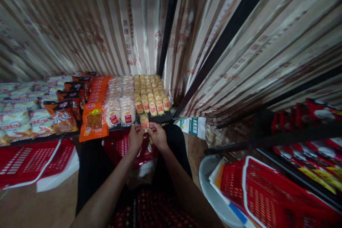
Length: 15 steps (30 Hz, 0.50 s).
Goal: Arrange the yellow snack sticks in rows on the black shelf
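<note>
Both hands meet just in front of a low shelf point(165, 118) of packed snacks. My left hand point(135, 136) and my right hand point(157, 134) pinch the lower edge of one small yellow snack packet point(144, 120) between them, fingers closed on it. The packet stands upright at the shelf's front edge, below the rows of matching small yellow packets point(150, 92). Under my hands lies a red basket point(121, 148), partly hidden by my wrists and legs.
The shelf also carries clear round cracker packs point(121, 103), orange stick-snack bags point(94, 123), dark orange bags point(64, 115) and white-and-red packs point(18, 114). Red baskets lie at the left point(29, 162) and the right point(267, 192). Striped curtains point(107, 25) hang behind; a black upright post point(169, 25) stands behind the shelf.
</note>
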Tool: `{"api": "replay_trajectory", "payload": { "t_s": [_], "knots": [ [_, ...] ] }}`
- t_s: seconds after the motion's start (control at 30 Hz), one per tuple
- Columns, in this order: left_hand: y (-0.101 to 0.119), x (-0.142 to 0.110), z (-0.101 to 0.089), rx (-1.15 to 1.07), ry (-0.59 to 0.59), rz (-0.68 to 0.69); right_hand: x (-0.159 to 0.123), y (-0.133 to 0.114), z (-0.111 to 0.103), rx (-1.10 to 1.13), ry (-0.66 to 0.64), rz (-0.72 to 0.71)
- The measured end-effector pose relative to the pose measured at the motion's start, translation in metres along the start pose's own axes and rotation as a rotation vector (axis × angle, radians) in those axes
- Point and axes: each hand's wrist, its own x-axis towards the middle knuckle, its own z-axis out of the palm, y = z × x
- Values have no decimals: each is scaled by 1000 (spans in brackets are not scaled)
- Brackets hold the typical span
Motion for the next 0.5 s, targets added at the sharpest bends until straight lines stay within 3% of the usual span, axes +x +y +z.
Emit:
{"api": "replay_trajectory", "payload": {
  "t_s": [0.17, 0.37, 0.5],
  "knots": [
    [7, 14, 3, 214, -8, 128, 6, -16, 0, -99, 88, -19],
    [8, 29, 10, 491, 48, 345, 23, -16, 6, -146, 154, -64],
    [8, 37, 15, 524, 72, 345, 34, -12, 11, -169, 159, -93]
  ]
}}
